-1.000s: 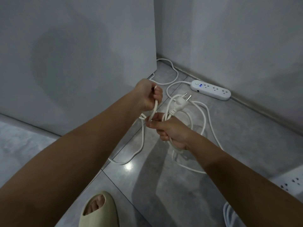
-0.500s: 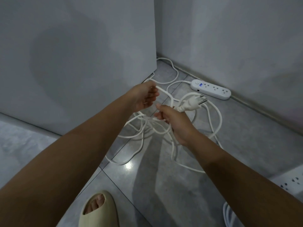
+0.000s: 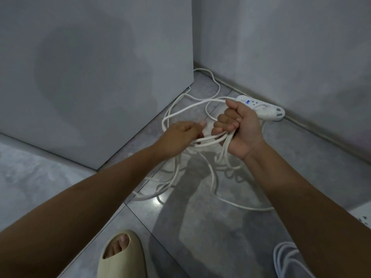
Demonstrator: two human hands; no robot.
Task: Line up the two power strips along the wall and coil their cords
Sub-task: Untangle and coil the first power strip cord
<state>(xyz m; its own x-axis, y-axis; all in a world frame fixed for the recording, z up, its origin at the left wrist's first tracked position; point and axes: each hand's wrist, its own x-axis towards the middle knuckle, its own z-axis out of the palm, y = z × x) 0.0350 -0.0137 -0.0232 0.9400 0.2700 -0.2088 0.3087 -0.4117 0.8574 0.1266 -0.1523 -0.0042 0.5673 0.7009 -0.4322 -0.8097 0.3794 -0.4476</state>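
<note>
I saw the right hand (image 3: 239, 127) fisted tight round several tangled loops of thin white cord (image 3: 210, 139); the left hand (image 3: 178, 135) lay straight-fingered on the strands.

On the grey tiled floor (image 3: 200, 247) lie a power strip (image 3: 246, 100) by the wall (image 3: 301, 47), loose cord loops (image 3: 144, 198) and a sandal (image 3: 122, 257).

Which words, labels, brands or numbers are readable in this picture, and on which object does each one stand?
No text can be read here.
Power strip by the wall: a small blue lit mark, too blurred to read.
Second power strip at the right edge: no print visible.
</note>
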